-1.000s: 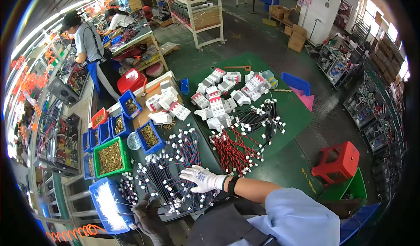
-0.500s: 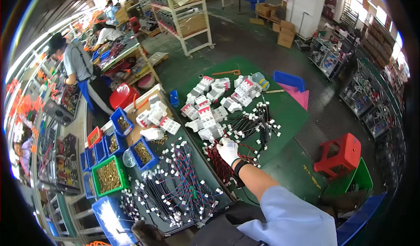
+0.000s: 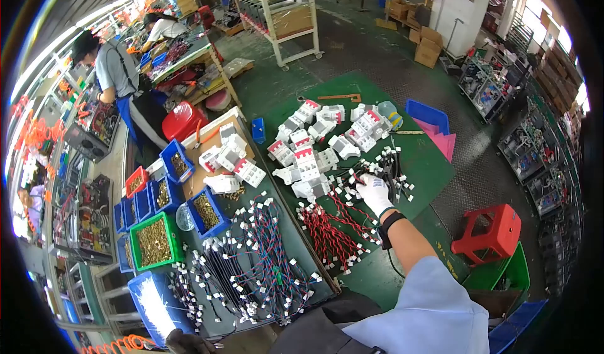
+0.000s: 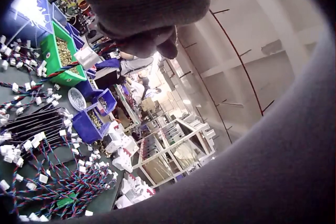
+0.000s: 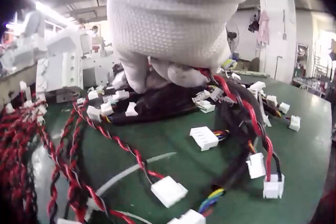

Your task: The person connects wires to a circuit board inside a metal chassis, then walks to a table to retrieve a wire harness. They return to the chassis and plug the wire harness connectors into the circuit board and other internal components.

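My right hand (image 3: 375, 195), in a white glove, reaches over the pile of black cables (image 3: 395, 173) on the green table. In the right wrist view its curled fingers grip a red-and-black twisted wire (image 5: 247, 109), which hangs down to a white connector (image 5: 273, 186). The fingertips come down right at the black-sleeved cables (image 5: 163, 106). At the bottom edge of the head view is my left hand (image 3: 189, 342), in a dark glove. In the left wrist view its fingers curl over a red-and-blue twisted wire with a white connector (image 4: 86, 57) close below them.
Red twisted wires (image 3: 324, 231) and white-and-grey housings (image 3: 308, 162) lie beside the black cables. On the left bench are wire bundles (image 3: 270, 247), blue bins (image 3: 209, 212) and a green bin (image 3: 155, 241) of brass parts. A red stool (image 3: 487, 231) stands at the right.
My right hand has moved from the blue-and-red bundle on the bench to the red twisted wires, then right to the black cables. The left hand has drawn back towards the bottom edge.
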